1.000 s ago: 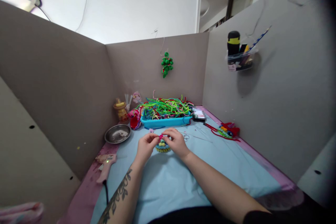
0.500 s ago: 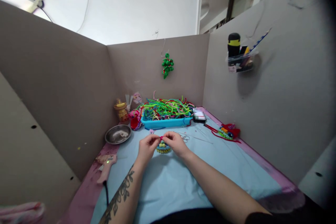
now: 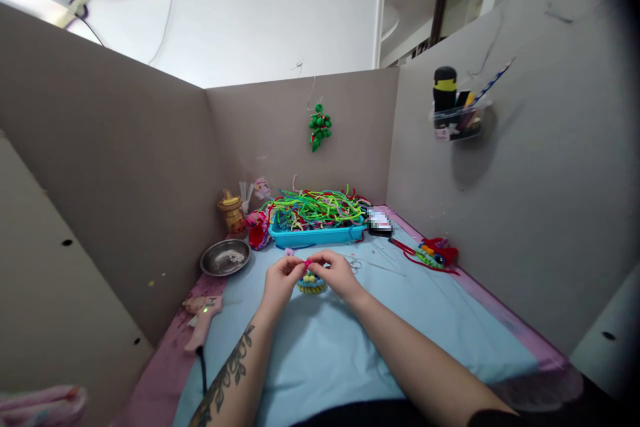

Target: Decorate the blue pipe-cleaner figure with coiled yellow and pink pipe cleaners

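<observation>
Both my hands meet over the middle of the light blue cloth [image 3: 345, 347]. My left hand [image 3: 281, 280] pinches a small bright pink piece [image 3: 307, 265], whose exact kind is too small to make out. From the other side, the fingertips of my right hand [image 3: 335, 273] are closed on the same pink piece. Just below it sits a small rounded, bumpy piece in yellow and blue [image 3: 311, 285], partly covered by my fingers. Whether the pink piece is joined to it I cannot tell. Scissors [image 3: 355, 265] lie right behind my right hand.
A blue tray [image 3: 317, 236] heaped with colourful fuzzy stems stands at the back. To the left are a metal bowl [image 3: 225, 258] with small white bits and a pink glue gun [image 3: 203, 323]. At right lies a colourful fuzzy-stem figure [image 3: 435, 253]. Grey partitions enclose three sides.
My hands stay together at the pink piece, with only slight finger movement. The whole view has shifted down a little.
</observation>
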`<act>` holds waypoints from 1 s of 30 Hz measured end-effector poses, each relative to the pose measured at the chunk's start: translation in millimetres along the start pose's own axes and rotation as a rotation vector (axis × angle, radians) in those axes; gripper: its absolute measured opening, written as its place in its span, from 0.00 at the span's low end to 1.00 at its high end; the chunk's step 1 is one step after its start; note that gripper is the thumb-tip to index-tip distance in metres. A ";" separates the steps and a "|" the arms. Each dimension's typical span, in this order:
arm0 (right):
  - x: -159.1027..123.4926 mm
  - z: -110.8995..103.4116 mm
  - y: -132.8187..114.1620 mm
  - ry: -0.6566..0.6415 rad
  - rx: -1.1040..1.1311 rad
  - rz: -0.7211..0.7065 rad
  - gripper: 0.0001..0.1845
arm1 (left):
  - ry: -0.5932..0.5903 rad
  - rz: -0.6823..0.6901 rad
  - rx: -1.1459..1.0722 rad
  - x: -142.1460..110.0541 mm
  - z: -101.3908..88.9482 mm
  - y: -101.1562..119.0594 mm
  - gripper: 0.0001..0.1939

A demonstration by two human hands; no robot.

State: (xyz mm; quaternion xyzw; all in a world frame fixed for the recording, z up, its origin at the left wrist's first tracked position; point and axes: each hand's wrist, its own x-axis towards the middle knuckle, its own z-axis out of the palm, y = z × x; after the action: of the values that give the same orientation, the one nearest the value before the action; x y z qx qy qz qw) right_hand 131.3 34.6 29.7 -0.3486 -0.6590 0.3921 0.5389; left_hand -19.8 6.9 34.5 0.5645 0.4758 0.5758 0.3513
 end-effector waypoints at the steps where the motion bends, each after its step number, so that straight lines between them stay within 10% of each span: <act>1: -0.8 1.4 -0.2 0.003 0.000 0.012 0.09 | -0.002 0.014 0.027 -0.7 0.3 -1.0 0.10; 12: 5.9 -5.3 -0.2 0.027 0.148 0.246 0.10 | -0.133 -0.275 -0.143 2.6 -2.6 -0.7 0.24; 30: 5.6 -5.4 3.4 0.003 -0.092 0.108 0.09 | -0.116 -0.141 0.112 2.4 2.4 -7.5 0.17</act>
State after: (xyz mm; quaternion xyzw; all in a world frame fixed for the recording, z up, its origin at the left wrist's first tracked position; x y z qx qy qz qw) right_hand 135.8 41.8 29.7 -0.4088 -0.6557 0.3895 0.5012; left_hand -18.8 11.7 27.9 0.5810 0.5244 0.4884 0.3858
